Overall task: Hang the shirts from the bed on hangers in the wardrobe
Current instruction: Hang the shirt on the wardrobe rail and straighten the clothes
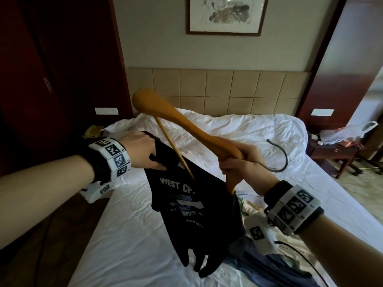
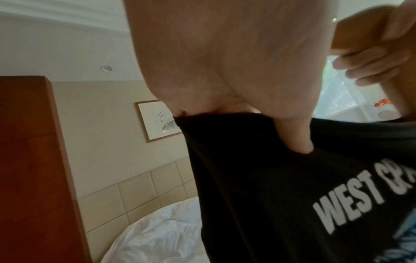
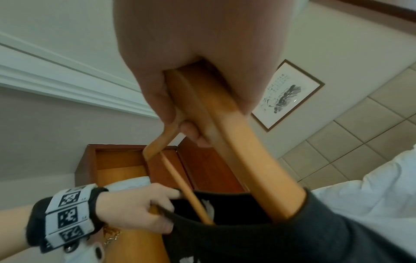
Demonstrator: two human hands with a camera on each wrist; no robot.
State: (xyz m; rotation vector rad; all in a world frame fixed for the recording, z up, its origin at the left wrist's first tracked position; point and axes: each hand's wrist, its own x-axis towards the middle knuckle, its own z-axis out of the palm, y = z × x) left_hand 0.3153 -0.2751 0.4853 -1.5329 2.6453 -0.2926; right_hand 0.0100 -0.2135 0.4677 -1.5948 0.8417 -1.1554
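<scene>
Black T-shirt (image 1: 186, 206) collar pinched by left hand (image 1: 141, 151); right hand (image 1: 240, 162) fists wooden hanger (image 1: 186, 125), one arm inside. Risk: neckline stretching, hanger snagging.

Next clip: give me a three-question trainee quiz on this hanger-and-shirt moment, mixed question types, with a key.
1. True or false: one end of the wooden hanger is already inside the neck of the black shirt.
2. Which hand grips the hanger at its middle, beside the metal hook? A) left hand B) right hand
3. Fill in: the left hand holds the shirt by its ____.

Key: 1 true; 2 B; 3 collar.
</scene>
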